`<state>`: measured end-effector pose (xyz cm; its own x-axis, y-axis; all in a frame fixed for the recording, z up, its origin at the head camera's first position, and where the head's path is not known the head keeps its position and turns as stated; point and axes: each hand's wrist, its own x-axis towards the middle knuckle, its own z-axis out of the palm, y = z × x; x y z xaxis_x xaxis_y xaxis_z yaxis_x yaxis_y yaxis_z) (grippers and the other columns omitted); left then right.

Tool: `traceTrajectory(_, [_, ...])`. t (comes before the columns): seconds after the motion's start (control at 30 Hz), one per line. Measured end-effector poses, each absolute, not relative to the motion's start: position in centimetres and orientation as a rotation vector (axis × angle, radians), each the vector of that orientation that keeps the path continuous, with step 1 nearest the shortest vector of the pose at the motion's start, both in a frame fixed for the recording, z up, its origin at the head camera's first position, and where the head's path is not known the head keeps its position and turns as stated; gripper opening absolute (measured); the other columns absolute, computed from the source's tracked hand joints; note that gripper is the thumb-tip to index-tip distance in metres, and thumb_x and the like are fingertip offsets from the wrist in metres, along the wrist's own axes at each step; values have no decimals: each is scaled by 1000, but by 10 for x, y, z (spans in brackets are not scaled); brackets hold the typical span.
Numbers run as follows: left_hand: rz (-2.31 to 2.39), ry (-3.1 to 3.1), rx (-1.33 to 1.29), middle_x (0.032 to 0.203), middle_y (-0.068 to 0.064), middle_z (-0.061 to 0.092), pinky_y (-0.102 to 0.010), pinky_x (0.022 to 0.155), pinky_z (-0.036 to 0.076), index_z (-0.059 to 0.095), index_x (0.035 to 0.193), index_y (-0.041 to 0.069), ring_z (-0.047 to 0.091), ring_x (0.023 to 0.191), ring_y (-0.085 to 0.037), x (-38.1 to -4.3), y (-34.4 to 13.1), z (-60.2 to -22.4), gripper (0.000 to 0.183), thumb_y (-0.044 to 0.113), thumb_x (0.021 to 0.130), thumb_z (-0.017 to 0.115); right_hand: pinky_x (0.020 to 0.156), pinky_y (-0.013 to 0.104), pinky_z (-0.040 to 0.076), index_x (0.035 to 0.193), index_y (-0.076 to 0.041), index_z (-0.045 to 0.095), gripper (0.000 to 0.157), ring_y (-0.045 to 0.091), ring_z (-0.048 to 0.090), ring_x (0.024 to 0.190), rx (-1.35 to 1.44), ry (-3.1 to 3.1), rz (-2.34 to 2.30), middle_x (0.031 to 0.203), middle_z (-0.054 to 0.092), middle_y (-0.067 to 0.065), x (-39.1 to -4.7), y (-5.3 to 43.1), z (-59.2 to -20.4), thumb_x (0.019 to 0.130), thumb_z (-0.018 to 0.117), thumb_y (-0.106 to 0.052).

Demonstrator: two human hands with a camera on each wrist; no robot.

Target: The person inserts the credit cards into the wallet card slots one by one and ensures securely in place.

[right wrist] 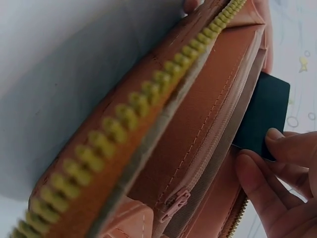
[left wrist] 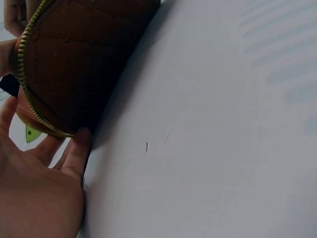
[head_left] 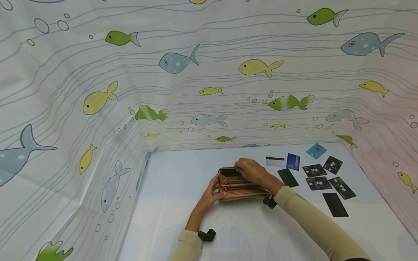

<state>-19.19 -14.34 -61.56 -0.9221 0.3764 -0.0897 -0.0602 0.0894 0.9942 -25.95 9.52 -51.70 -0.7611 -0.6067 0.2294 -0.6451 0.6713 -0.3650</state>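
Observation:
A brown quilted wallet [left wrist: 79,54] with a gold-toothed zipper stands unzipped on the table, its pink pockets [right wrist: 198,129] facing up. My left hand [head_left: 209,197] grips the wallet's left end, thumb on the near side and fingers round the far side. In the right wrist view, the thumb and fingers of my right hand [right wrist: 285,183] pinch a plain black card [right wrist: 265,109] by its edge. The card's lower part is hidden behind the rearmost pocket; its upper part sticks out above. Inside the wallet, a small pink zipper pull [right wrist: 176,203] hangs on the middle compartment.
To the right lie several black cards [head_left: 318,183] marked Vip, plain black ones [head_left: 335,204], a white card [head_left: 275,161] with a dark stripe, a blue card [head_left: 293,161] and a teal card [head_left: 316,151]. Fish-printed sheeting [head_left: 209,105] surrounds the white table [head_left: 183,170].

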Motion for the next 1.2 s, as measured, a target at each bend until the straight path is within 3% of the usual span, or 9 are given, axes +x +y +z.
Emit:
traceTrajectory(0.6, [1922,2022,328,166,-6,21,-52,107,42,19,157,46,37,143,-34,-194,-143,-619,79,24,97,66,63,23,50,94,-6,73,6,9,57,72,1115,-2692,659,83,60,2,-260,96,-526,92,69,-2])
traceTrajectory(1.2, [1925,2021,311,165,-4,22,-51,107,42,20,157,46,37,141,-32,-194,-143,-621,80,22,96,66,62,22,46,106,-9,76,15,8,52,71,1042,-2851,577,85,62,2,-258,91,-527,94,67,-4])
